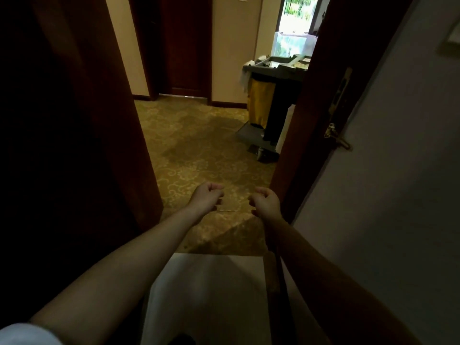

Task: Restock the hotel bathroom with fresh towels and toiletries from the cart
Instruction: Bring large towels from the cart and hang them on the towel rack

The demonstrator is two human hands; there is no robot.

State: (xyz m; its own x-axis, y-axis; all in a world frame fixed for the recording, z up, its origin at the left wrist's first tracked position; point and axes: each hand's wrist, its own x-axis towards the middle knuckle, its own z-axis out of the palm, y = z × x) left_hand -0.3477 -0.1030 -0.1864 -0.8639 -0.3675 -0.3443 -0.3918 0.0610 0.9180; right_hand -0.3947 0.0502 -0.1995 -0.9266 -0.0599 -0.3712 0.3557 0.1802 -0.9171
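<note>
At the doorway, in the head view (the only view supplied), both arms reach forward over the patterned carpet (199,145). The left hand (207,195) and the right hand (265,201) are empty, with fingers loosely curled and no contact with any object. The cart (271,68) stands well apart from both hands, out in the corridor to the right, and the dark edge of the open door (311,95) hides part of it. Hazards, judged from this position: the right forearm passes close beside the door edge, so a bulky load carried back through this gap could strike it. The brass latch (336,135) projects from the door face and could snag fabric. The pale floor underfoot meets the carpet at a visible line, and a foot could catch there in the dim light. With the cart's right half concealed, a reach made before clearing the door would be blind. Containers: the grey top tray (286,61) holds small items, too blurred to identify. A yellow bag (260,103) hangs on the cart's near end, and its contents are not visible. A white cloth (246,75) hangs at the tray's left corner, outside any compartment. No folded towels can be made out on the cart from here. Judged progress: stock is not yet in hand.
</note>
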